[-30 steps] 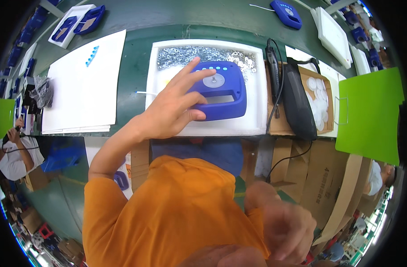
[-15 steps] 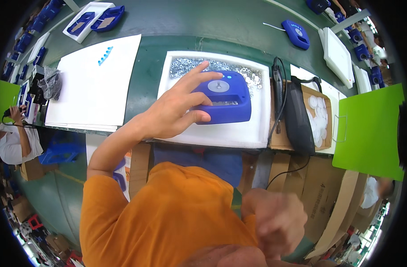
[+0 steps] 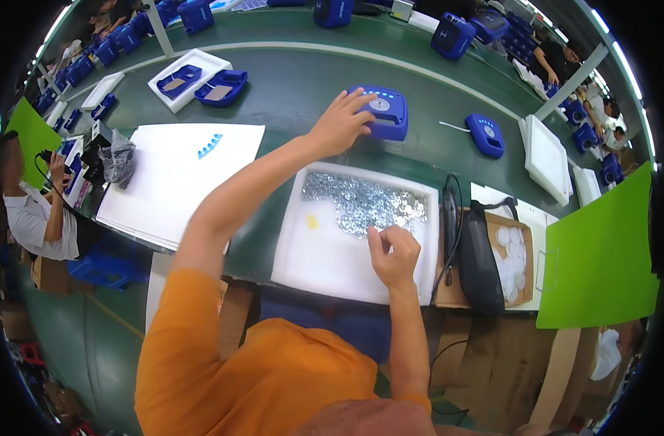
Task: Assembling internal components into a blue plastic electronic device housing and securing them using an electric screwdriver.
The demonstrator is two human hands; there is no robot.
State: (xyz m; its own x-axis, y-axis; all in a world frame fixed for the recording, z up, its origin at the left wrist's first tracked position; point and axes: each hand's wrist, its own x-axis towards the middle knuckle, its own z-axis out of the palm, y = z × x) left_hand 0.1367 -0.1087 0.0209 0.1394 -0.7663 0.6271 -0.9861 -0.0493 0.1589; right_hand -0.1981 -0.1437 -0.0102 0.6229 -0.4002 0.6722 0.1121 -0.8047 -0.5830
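At arm's length my left hand (image 3: 340, 125) grips the left side of a blue plastic housing (image 3: 393, 115) with a round clear disc on its top. The housing is on or just over the green bench, beyond the white foam tray (image 3: 292, 251). Many small shiny metal nuts or washers (image 3: 361, 200) lie loose across the tray's far part. Over their near edge is my right hand (image 3: 396, 254), its fingers curled and thumb pressed to them. Whatever it may hold is hidden. A small yellow patch (image 3: 311, 221) shows at the tray's left.
White sheets (image 3: 179, 182) lie on the left. Right of the tray are a black mesh pouch (image 3: 479, 258), a cable and a cardboard box of white discs (image 3: 521, 291). Another blue housing (image 3: 486, 136) lies far right; a green panel (image 3: 601, 251) stands nearer. Co-workers sit nearby.
My left hand has carried the blue housing from over the tray to the far bench. My right hand has come up from near my body to the nuts or washers. The view has shifted.
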